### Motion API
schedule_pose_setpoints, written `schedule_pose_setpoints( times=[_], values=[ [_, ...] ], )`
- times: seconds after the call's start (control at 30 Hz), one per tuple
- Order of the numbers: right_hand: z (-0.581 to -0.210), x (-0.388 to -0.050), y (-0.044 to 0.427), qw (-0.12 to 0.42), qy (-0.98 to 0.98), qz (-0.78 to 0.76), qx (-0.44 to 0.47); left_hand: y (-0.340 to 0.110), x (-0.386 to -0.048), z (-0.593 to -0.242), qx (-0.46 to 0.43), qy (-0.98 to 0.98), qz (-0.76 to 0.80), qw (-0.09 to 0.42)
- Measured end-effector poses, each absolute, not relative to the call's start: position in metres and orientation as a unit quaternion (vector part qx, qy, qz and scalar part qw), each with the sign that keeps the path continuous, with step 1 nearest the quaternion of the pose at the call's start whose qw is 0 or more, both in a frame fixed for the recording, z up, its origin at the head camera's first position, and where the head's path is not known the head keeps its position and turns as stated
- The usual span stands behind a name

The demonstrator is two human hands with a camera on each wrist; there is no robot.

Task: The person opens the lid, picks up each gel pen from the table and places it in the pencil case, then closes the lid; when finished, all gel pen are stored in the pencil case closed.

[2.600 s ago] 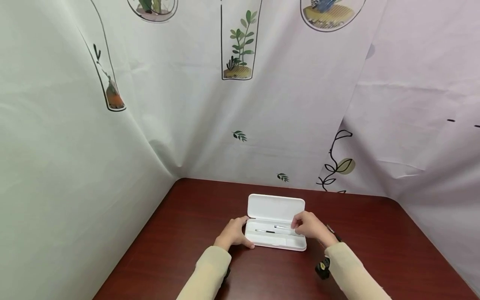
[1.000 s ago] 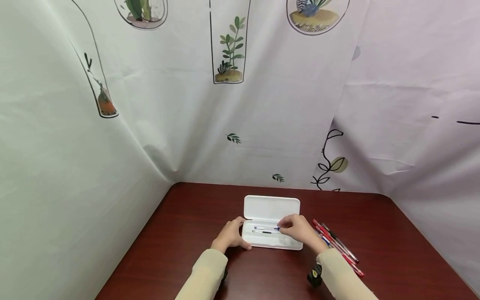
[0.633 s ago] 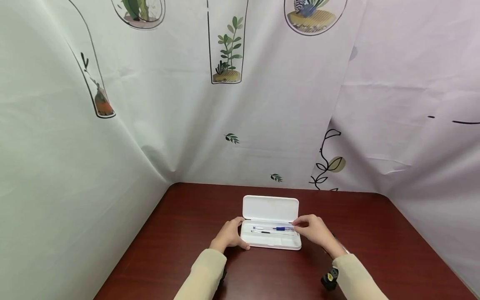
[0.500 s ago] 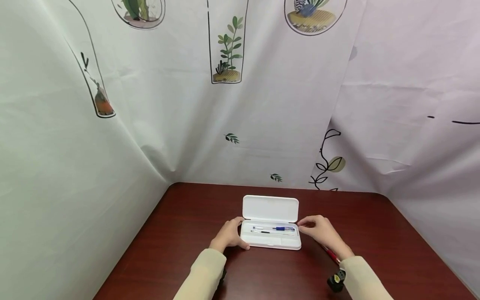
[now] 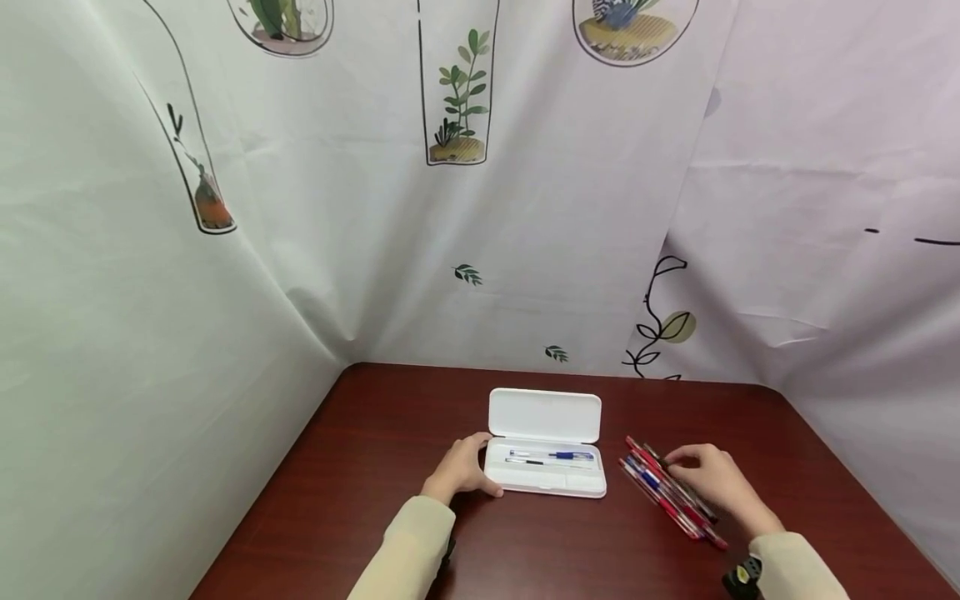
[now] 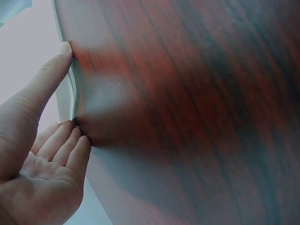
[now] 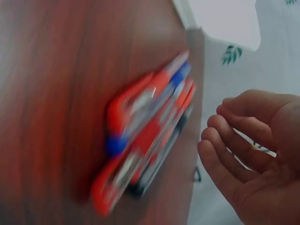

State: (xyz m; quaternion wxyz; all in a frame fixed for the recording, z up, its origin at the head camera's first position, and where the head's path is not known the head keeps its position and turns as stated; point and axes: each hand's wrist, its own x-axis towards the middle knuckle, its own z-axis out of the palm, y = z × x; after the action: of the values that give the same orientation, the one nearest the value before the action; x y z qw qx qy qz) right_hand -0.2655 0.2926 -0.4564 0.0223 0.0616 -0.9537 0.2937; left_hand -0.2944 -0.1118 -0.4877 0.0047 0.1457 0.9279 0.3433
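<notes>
A white pencil case [image 5: 517, 479] lies with its lid raised. Two pens rest in it: one with a blue grip [image 5: 567, 456] and a clear one with a black part [image 5: 525, 461]. My left hand [image 5: 459, 468] holds the case's left end between thumb and fingers; the left wrist view shows the thumb [image 6: 49, 75] on the case edge. On the right lies a pile of red, blue and black pens [image 5: 667, 492], blurred in the right wrist view. My right hand [image 5: 712, 479] hovers by the pile's far right side, fingers loosely bent, nothing visible between them.
The dark red-brown tabletop [image 5: 405, 417] has rounded far corners. White cloth [image 5: 555, 250] printed with plants hangs behind it and along the sides.
The blue-grip pen has been let go in the case. My right hand has moved right, from the case to the pen pile. My left hand stays at the case's left end.
</notes>
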Motion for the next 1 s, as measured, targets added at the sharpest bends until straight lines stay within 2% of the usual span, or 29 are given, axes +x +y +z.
schedule_pose_setpoints(
  times=[0.4,1.0],
  values=[
    [-0.473,-0.26,0.322,0.001,-0.958,0.283,0.034,-0.111,-0.294,-0.486,0.145,0.927,0.344,0.013],
    [-0.478,-0.27,0.314,0.0,-0.958,0.286,0.023,-0.111,-0.292,-0.484,0.144,0.926,0.347,0.021]
  ],
)
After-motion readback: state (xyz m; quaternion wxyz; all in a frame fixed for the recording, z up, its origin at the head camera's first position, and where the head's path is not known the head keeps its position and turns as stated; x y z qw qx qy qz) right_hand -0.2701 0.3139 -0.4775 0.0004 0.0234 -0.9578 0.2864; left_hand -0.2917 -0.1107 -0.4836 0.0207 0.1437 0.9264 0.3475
